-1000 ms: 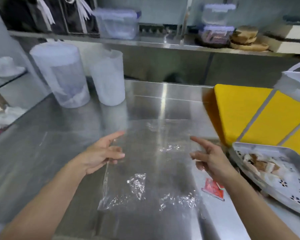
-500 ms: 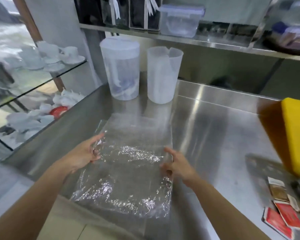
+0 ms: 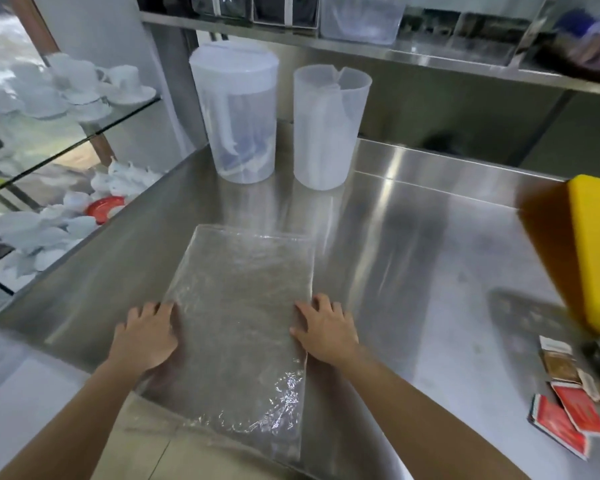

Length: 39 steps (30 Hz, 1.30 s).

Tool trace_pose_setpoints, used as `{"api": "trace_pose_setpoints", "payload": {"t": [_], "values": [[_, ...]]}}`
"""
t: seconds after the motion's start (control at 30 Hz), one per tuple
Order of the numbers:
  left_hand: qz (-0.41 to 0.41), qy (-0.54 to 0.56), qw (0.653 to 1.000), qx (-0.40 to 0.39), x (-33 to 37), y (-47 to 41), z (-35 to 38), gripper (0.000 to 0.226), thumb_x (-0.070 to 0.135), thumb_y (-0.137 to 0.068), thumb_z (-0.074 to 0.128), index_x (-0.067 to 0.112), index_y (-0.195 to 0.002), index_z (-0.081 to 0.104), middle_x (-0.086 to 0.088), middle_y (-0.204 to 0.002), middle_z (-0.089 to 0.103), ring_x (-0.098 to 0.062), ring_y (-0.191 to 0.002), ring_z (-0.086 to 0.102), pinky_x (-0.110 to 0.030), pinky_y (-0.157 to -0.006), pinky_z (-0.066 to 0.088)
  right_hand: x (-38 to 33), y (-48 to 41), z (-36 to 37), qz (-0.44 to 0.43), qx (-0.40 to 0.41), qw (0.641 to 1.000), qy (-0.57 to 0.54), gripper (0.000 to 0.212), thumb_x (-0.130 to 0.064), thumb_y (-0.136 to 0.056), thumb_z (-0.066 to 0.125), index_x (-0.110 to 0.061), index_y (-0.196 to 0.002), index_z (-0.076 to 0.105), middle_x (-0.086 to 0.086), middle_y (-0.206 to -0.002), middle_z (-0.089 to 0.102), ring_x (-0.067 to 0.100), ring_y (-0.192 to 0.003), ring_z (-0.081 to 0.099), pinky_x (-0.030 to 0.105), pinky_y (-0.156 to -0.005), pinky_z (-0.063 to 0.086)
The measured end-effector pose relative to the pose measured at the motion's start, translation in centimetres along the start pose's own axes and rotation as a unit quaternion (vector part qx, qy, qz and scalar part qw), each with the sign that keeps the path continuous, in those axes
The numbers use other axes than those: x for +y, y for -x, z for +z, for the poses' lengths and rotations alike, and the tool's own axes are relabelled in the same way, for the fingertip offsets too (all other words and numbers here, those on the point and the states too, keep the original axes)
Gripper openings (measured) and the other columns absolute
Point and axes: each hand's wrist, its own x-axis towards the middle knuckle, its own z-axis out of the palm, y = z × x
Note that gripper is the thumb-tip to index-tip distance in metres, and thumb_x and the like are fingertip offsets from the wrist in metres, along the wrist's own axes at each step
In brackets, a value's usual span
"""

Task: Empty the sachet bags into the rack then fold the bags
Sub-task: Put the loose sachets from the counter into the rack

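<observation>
Since the earlier frame the bag (image 3: 243, 317) had been flattened on the tabletop (image 3: 430, 271); left hand (image 3: 145, 336) and right hand (image 3: 323, 332) pressed open-palmed on its side edges.

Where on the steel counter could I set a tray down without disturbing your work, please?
Bare steel lies between the plastic bag and the yellow board, in front of the beaker. It is crowded by the sachets, and both hands press the bag's edges.
</observation>
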Motion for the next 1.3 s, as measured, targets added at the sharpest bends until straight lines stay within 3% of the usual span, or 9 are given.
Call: {"api": "trace_pose_setpoints", "payload": {"t": [0.23, 0.43, 0.67, 0.77, 0.83, 0.93, 1.07, 1.17, 1.3], "values": [[0.001, -0.024, 0.996, 0.081, 5.3, -0.5, -3.6, 0.041, 0.035, -0.088, 0.046, 0.011, -0.120, 0.053, -0.015, -0.122, 0.057, -0.034, -0.114, 0.053, -0.042, -0.094, 0.043, 4.3, 1.4, -3.8, 0.041, -0.061, 0.995, -0.070, 0.049, -0.041, -0.088, 0.050, -0.015, -0.130, 0.042, 0.011, -0.134, 0.048, 0.031, -0.123, 0.047, 0.042, -0.098, 0.040], [0.184, 0.043, 0.980, 0.063, 19.4, 1.2, -3.8, 0.054, 0.050, -0.090, 0.041, 0.022, -0.135, 0.043, -0.007, -0.138, 0.051, -0.027, -0.125, 0.048, -0.036, -0.099, 0.039, 12.1, 6.7, -5.3, 0.131, 0.004, 0.989, -0.074, 0.049, -0.039, -0.090, 0.047, -0.018, -0.134, 0.038, 0.012, -0.135, 0.050, 0.033, -0.121, 0.050, 0.040, -0.095, 0.044], [0.417, 0.029, 0.908, 0.027, 34.8, 7.4, 0.0, 0.055, 0.048, -0.088, 0.045, 0.018, -0.134, 0.045, -0.004, -0.141, 0.048, -0.022, -0.128, 0.045, -0.031, -0.104, 0.034, 21.3, 14.8, -4.6, 0.215, 0.170, 0.960, -0.062, 0.054, -0.034, -0.078, 0.048, -0.009, -0.125, 0.052, 0.018, -0.123, 0.056, 0.040, -0.110, 0.056, 0.045, -0.090, 0.046], [0.482, 0.044, 0.875, 0.026, 39.1, 10.3, 1.7, 0.058, 0.048, -0.085, 0.046, 0.016, -0.133, 0.045, -0.008, -0.142, 0.045, -0.024, -0.131, 0.040, -0.033, -0.107, 0.030, 24.2, 17.7, -2.9, 0.296, 0.204, 0.932, -0.054, 0.060, -0.039, -0.081, 0.053, -0.016, -0.136, 0.045, 0.020, -0.140, 0.046, 0.041, -0.125, 0.046, 0.049, -0.098, 0.039], [0.515, 0.028, 0.856, 0.023, 41.2, 11.8, 3.2, 0.060, 0.049, -0.086, 0.045, 0.018, -0.137, 0.040, -0.006, -0.147, 0.038, -0.022, -0.136, 0.032, -0.033, -0.111, 0.025, 25.6, 19.3, -1.9, 0.329, 0.199, 0.922, -0.051, 0.063, -0.052, -0.085, 0.036, -0.022, -0.141, 0.036, 0.017, -0.148, 0.036, 0.037, -0.135, 0.035, 0.048, -0.103, 0.034], [0.527, 0.003, 0.849, 0.016, 42.5, 13.4, 5.3, 0.065, 0.055, -0.082, 0.037, 0.018, -0.135, 0.045, -0.008, -0.145, 0.042, -0.025, -0.135, 0.037, -0.038, -0.110, 0.027, 27.2, 21.0, -0.6, 0.335, 0.136, 0.929, -0.079, 0.059, -0.054, -0.093, 0.026, -0.025, -0.144, 0.023, 0.007, -0.157, 0.018, 0.025, -0.144, 0.016, 0.043, -0.110, 0.020], [0.515, 0.003, 0.856, 0.049, 42.3, 13.9, 7.0, 0.064, 0.058, -0.089, 0.022, 0.019, -0.127, 0.055, -0.007, -0.134, 0.055, -0.025, -0.125, 0.051, -0.036, -0.108, 0.030, 28.0, 21.5, -1.1, 0.334, 0.190, 0.919, -0.086, 0.037, -0.040, -0.096, 0.035, -0.022, -0.121, 0.055, 0.000, -0.138, 0.050, 0.020, -0.129, 0.041, 0.037, -0.096, 0.027], [0.518, 0.007, 0.853, 0.060, 42.2, 13.9, 7.2, 0.078, 0.062, -0.087, -0.001, 0.021, -0.135, 0.045, -0.004, -0.143, 0.045, -0.022, -0.134, 0.039, -0.036, -0.112, 0.025, 28.1, 20.9, -2.0, 0.362, 0.209, 0.901, -0.114, 0.025, -0.028, -0.091, 0.047, -0.018, -0.111, 0.058, 0.002, -0.122, 0.060, 0.024, -0.113, 0.053, 0.041, -0.093, 0.029], [0.526, 0.020, 0.847, 0.069, 42.2, 14.2, 7.2, 0.087, 0.066, -0.079, -0.014, 0.025, -0.144, 0.026, 0.000, -0.154, 0.026, -0.019, -0.143, 0.018, -0.034, -0.113, 0.007, 28.5, 20.0, -3.3, 0.451, 0.154, 0.848, -0.231, 0.036, -0.018, -0.081, 0.056, -0.017, -0.117, 0.048, 0.005, -0.112, 0.064, 0.027, -0.113, 0.054, 0.046, -0.103, 0.025]]}}
